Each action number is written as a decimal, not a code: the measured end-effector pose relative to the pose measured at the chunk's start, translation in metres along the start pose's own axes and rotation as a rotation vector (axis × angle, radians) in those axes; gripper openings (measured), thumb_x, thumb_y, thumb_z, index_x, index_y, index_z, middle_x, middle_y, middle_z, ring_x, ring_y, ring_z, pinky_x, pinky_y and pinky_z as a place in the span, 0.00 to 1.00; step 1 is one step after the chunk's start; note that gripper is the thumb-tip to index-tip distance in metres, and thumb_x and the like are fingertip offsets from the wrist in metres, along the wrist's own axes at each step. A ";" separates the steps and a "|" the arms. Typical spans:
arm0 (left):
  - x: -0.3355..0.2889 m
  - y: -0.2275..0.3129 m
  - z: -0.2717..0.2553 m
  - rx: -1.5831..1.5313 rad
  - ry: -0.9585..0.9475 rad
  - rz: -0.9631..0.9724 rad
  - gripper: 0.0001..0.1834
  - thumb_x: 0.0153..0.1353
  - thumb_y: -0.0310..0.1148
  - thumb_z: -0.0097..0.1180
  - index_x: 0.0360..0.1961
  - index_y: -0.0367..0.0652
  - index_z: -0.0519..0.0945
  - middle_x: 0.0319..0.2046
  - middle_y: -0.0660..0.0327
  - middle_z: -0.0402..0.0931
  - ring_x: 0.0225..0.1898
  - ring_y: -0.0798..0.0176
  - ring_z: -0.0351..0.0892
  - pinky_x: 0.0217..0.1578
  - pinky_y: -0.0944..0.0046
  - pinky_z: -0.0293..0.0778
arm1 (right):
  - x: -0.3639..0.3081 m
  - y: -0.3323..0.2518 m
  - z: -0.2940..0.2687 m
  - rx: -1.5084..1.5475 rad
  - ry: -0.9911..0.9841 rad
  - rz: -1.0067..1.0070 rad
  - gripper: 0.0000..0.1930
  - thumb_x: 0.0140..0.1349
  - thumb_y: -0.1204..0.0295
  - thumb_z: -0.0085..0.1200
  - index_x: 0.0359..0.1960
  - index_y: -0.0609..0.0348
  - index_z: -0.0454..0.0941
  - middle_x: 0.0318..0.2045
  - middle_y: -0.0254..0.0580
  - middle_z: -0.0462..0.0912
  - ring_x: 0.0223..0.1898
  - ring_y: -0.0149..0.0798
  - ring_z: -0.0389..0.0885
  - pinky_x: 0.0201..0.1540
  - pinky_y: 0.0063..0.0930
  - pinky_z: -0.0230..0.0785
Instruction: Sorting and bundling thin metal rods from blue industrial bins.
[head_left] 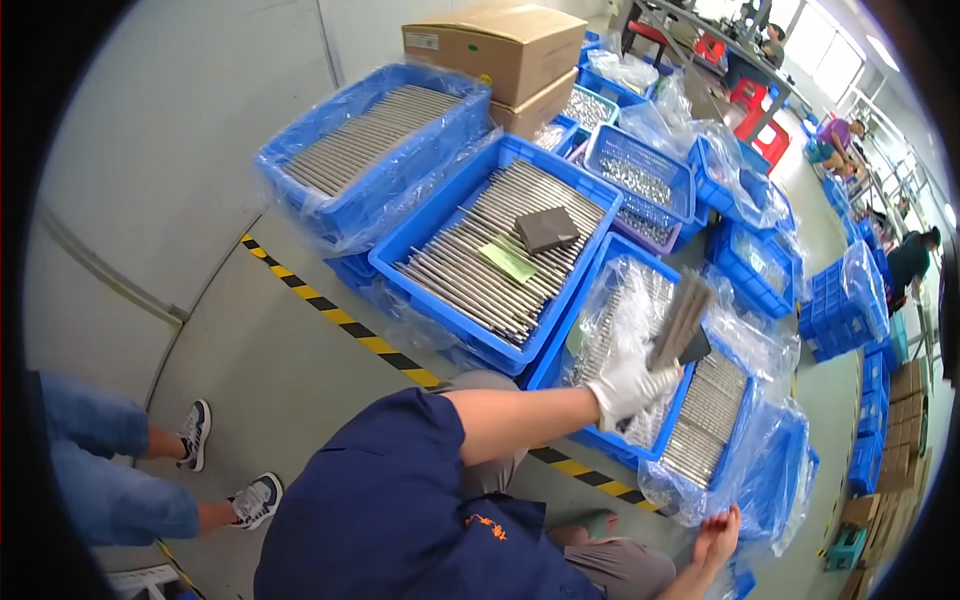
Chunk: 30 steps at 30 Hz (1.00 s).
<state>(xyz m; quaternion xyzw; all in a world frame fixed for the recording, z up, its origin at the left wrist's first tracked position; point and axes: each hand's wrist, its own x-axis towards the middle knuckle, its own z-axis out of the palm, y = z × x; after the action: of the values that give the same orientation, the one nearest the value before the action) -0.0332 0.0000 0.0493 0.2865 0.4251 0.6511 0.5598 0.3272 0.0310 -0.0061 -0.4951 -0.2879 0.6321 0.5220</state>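
My left hand [632, 388], in a white glove, is closed round a bundle of grey metal rods [684, 318], slightly blurred and tilted upward. A small dark block [696, 347] shows beside the bundle; whether I grip it too is unclear. Below the glove is a blue crate [560, 372] lined with clear plastic, with more thin metal rods inside. To its right, a plastic-lined crate holds short, tightly packed metal rods [704, 415]. Bare and loosely curled, my right hand [715, 540] is beside the clear plastic [765, 490] at the lower right, fingers apart, nothing visible in it.
A blue crate [385, 262] of long rods carries a brown block [547, 230] and a green slip [508, 260]. Another rod crate [330, 212], cardboard boxes [490, 50] and baskets of small parts [640, 180] stand beyond. A person's legs [120, 470] are at left.
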 end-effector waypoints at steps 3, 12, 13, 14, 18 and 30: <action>-0.006 0.055 -0.031 0.018 0.126 0.199 0.15 0.51 0.39 0.54 0.35 0.42 0.67 0.18 0.67 0.66 0.16 0.75 0.63 0.15 0.73 0.62 | -0.004 -0.001 -0.026 -0.057 0.180 -0.023 0.10 0.59 0.69 0.37 0.42 0.53 0.65 0.17 0.28 0.65 0.21 0.24 0.65 0.23 0.17 0.61; -0.082 0.176 -0.182 0.747 0.662 0.442 0.11 0.50 0.35 0.56 0.34 0.45 0.70 0.21 0.70 0.68 0.21 0.77 0.65 0.21 0.75 0.67 | -0.005 0.009 0.016 -0.136 0.110 0.070 0.04 0.56 0.76 0.37 0.25 0.57 0.65 0.15 0.32 0.63 0.18 0.29 0.63 0.21 0.21 0.59; -0.087 0.190 -0.194 0.853 0.673 0.540 0.12 0.50 0.36 0.56 0.34 0.45 0.71 0.22 0.70 0.69 0.22 0.77 0.65 0.22 0.75 0.66 | 0.001 0.015 0.008 -0.129 0.115 0.067 0.04 0.56 0.76 0.37 0.25 0.57 0.65 0.15 0.32 0.63 0.18 0.29 0.63 0.21 0.21 0.59; -0.098 0.206 -0.212 1.034 0.769 0.488 0.14 0.49 0.35 0.54 0.36 0.40 0.72 0.22 0.63 0.72 0.25 0.70 0.68 0.31 0.70 0.67 | 0.010 0.020 0.005 -0.143 0.100 0.059 0.04 0.57 0.72 0.37 0.33 0.54 0.65 0.16 0.29 0.64 0.19 0.26 0.63 0.21 0.18 0.60; -0.115 0.266 -0.271 1.815 1.041 0.261 0.12 0.48 0.36 0.51 0.35 0.47 0.72 0.27 0.54 0.74 0.30 0.53 0.74 0.32 0.58 0.69 | 0.021 0.026 0.015 -0.187 0.113 0.027 0.07 0.58 0.68 0.40 0.36 0.51 0.67 0.14 0.26 0.64 0.16 0.23 0.63 0.18 0.16 0.58; -0.018 0.303 -0.403 2.195 1.017 -0.036 0.14 0.53 0.31 0.37 0.39 0.54 0.73 0.35 0.59 0.74 0.40 0.58 0.73 0.41 0.56 0.65 | 0.010 0.010 0.037 -0.523 0.360 0.094 0.11 0.49 0.76 0.39 0.34 0.58 0.70 0.17 0.34 0.68 0.16 0.31 0.65 0.16 0.21 0.59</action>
<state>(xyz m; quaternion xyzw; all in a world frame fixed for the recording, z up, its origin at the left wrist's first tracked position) -0.5192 -0.1149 0.1250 0.3144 0.9268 -0.0260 -0.2037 0.2900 0.0436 -0.0055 -0.7293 -0.3201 0.4624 0.3897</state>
